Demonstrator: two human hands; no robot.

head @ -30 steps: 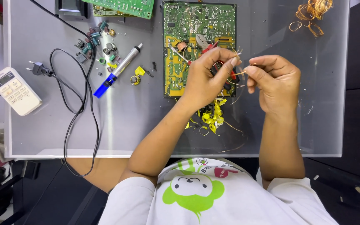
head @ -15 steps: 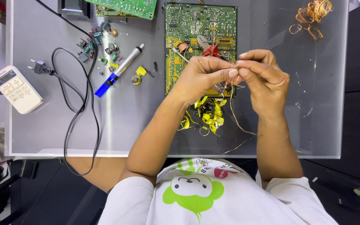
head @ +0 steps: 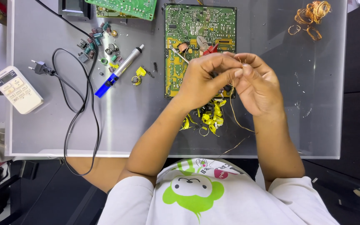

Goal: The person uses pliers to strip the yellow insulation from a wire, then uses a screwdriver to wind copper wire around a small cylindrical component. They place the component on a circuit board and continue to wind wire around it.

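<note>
My left hand and my right hand meet over the lower right part of a green circuit board lying on the grey table. Their fingertips pinch together on a thin copper wire, whose loose end trails down past my right wrist toward the table's front edge. What sits between the fingers is mostly hidden. A pile of yellow tape scraps and small dark parts lies just below my hands. Red-handled cutters rest on the board above my left hand.
A desoldering pump with a blue tip lies left of the board, near loose capacitors and a yellow scrap. A black power cord loops at the left. A white remote overhangs the left edge. Copper wire coils sit far right. A second board lies at the top.
Both hands have drawn closer together and shifted slightly toward me. The fingertips went from apart, with wire stretched between them, to pinched together.
</note>
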